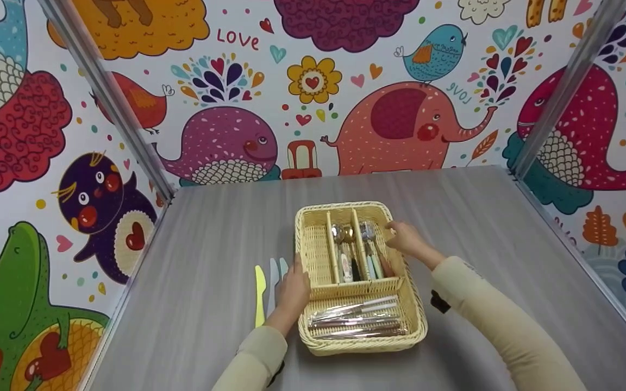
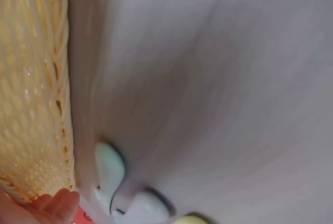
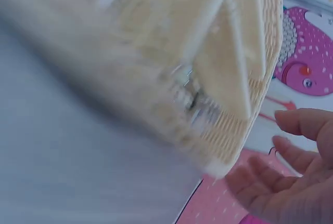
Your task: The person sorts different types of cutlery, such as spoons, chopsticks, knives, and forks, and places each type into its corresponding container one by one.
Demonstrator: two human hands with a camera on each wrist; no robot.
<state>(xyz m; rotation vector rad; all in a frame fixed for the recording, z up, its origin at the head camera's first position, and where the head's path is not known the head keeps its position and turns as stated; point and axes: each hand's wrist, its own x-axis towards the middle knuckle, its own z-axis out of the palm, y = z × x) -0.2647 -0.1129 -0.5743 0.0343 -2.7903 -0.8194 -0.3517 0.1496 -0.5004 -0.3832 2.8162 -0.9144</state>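
A cream woven cutlery basket [image 1: 345, 205] with dividers lies between both hands. My left hand [image 1: 293, 288] rests along its left side; in the left wrist view the fingers [image 2: 65, 203] are straight beside the rim. At the far right side is my right hand [image 1: 408, 239], its fingertips right at the rim; the right wrist view shows its thumb and fingers [image 3: 291, 156] spread beside a basket corner. Spoons [image 1: 348, 233] fill the middle compartment, and forks [image 1: 368, 231] the right one. Slim pieces in clear wrapping [image 1: 356, 320] lie across the front compartment.
Left of the basket, a yellow knife [image 1: 260, 293] and two blue-grey knives [image 1: 273, 274] lie on the grey table [image 1: 210, 260], partly behind the left hand. Printed panels with cartoon animals [image 1: 400, 125] stand around the table, joined by metal corner posts [image 1: 568, 81].
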